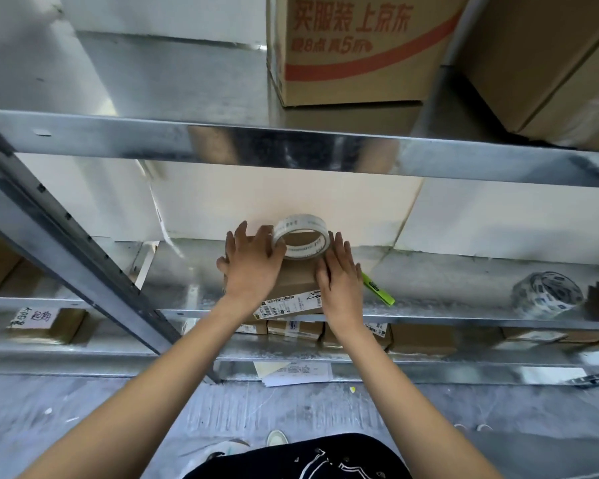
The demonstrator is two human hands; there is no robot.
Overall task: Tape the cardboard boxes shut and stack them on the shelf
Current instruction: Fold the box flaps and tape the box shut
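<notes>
Box (293,283) top under both hands

Large cardboard box (353,46) on the upper shelf, red print reading 买服装 上京东 with a partly legible line below showing 8点 and 5折, shipping label (286,304) on the small box, print too small to read, handwritten note (32,318) at lower left, illegible.
</notes>
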